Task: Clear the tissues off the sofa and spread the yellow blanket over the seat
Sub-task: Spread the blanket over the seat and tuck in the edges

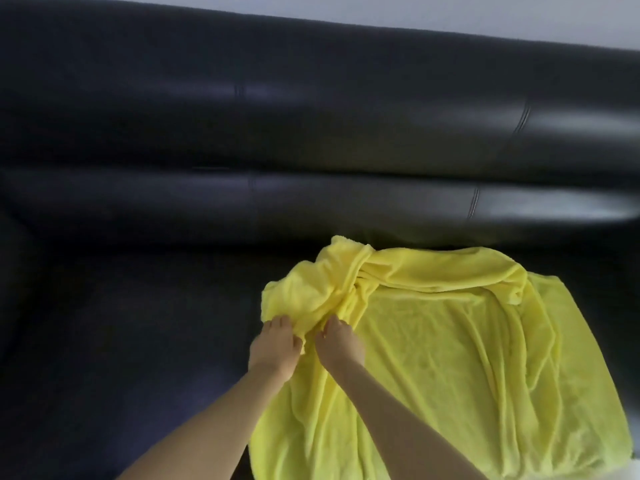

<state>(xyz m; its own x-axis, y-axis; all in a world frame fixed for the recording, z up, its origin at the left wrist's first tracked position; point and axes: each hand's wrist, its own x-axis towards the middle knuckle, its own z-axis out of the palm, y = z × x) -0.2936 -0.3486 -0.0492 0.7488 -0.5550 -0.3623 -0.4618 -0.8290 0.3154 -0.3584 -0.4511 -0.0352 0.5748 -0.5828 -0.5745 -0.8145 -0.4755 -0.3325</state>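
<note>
Both hands, left hand (275,344) and right hand (339,342), pinch the bunched left edge of the soft yellow fleece blanket (450,358), which lies rightward of them on the black leather sofa (138,306) seat's right part, left seat uncovered.

both bare forearms reach forward and up from the bottom of the view, drawing close together at the wrists. the left hand (274,344) and the right hand (338,341) sit side by side, almost touching, backs up. the fingers of each are curled down and bunch a fold of the blanket (450,358) between them.
</note>
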